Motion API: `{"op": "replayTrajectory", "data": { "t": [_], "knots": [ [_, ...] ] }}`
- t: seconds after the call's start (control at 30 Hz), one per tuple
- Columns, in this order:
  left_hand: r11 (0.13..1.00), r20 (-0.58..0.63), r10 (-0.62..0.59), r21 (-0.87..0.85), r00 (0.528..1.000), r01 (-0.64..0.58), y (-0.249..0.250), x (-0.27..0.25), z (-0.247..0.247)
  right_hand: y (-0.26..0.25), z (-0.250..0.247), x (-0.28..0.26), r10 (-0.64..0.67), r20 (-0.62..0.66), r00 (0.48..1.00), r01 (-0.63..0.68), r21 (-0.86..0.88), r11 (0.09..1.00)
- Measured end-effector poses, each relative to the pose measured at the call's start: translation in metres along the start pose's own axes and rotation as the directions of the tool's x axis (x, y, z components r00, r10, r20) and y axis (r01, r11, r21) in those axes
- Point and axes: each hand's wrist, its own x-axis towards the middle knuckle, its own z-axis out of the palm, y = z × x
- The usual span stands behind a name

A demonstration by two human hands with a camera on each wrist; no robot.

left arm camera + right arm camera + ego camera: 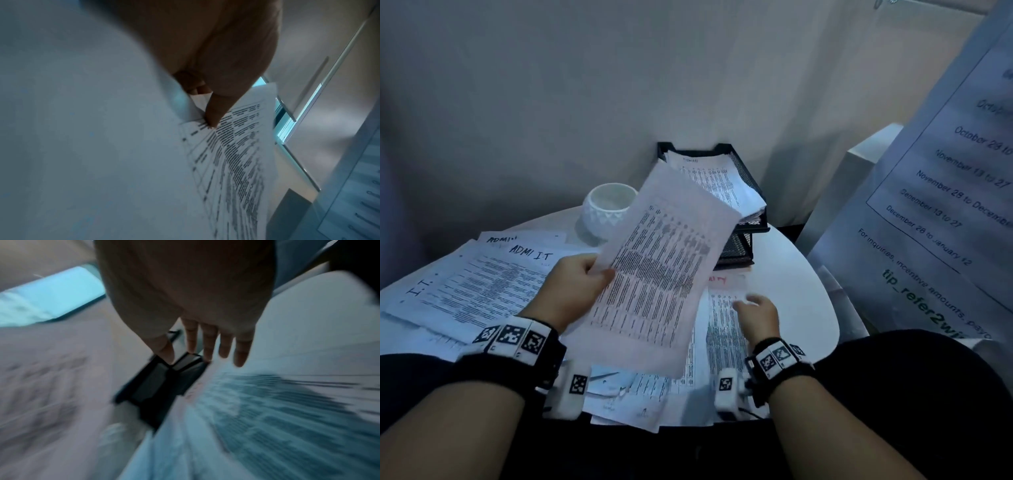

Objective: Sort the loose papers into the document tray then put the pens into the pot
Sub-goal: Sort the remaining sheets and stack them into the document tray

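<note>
My left hand point(585, 279) pinches the left edge of a printed sheet point(664, 270) and holds it in the air, its far end pointing at the black mesh document tray point(751, 181). The tray sits at the table's far side with several printed papers in its top tier. In the left wrist view the thumb point(213, 112) presses on that sheet point(232, 155). My right hand point(755, 310) hovers with straight, spread fingers point(209, 344) over printed papers point(722, 329) lying on the table; it holds nothing. A white pot point(607, 209) stands left of the tray. No pens show.
The round white table point(801, 294) carries more loose sheets at the left, some marked "ADMI I.T" point(482, 284), and others at the front edge point(633, 401). A large printed notice point(945, 205) hangs close at the right. A plain wall stands behind the table.
</note>
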Motion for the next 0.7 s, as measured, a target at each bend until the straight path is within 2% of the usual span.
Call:
{"op": "replayTrajectory", "data": {
  "t": [0.1,0.23,0.3,0.4,0.47,0.53,0.6,0.63,0.7],
  "knots": [
    [0.997,-0.005,-0.071,0.016,0.997,0.071,-0.007,0.003,-0.001,0.03,-0.018,0.022,0.161,-0.064,0.985,-0.168,-0.129,0.977],
    [0.99,-0.011,-0.131,0.046,0.991,0.131,-0.014,0.002,-0.002,0.042,-0.011,0.028,0.214,-0.022,0.976,-0.214,-0.233,0.949],
    [0.987,-0.024,-0.14,0.079,0.99,0.141,-0.017,0.002,-0.003,0.048,-0.006,0.031,0.226,-0.001,0.974,-0.217,-0.279,0.935],
    [0.982,-0.042,-0.16,0.097,0.986,0.163,-0.022,0.001,-0.004,0.055,0.0,0.034,0.192,0.086,0.978,-0.143,-0.4,0.906],
    [0.98,-0.052,-0.165,0.105,0.985,0.17,-0.023,0.001,-0.005,0.051,0.003,0.031,0.173,0.129,0.976,-0.119,-0.347,0.93],
    [0.979,-0.068,-0.169,0.107,0.983,0.176,-0.022,0.001,-0.006,0.038,0.004,0.023,0.077,0.079,0.994,-0.053,-0.267,0.962],
    [0.977,-0.082,-0.173,0.114,0.981,0.182,-0.022,0.001,-0.007,0.012,-0.003,0.012,-0.101,-0.003,0.995,0.095,-0.298,0.95],
    [0.976,-0.087,-0.172,0.121,0.981,0.182,-0.021,0.001,-0.007,-0.002,-0.007,0.006,-0.197,-0.015,0.98,0.182,-0.322,0.929],
    [0.975,-0.1,-0.165,0.132,0.981,0.178,-0.021,0.001,-0.007,-0.031,-0.017,-0.004,-0.392,0.05,0.918,0.382,-0.371,0.846]
  ]
}}
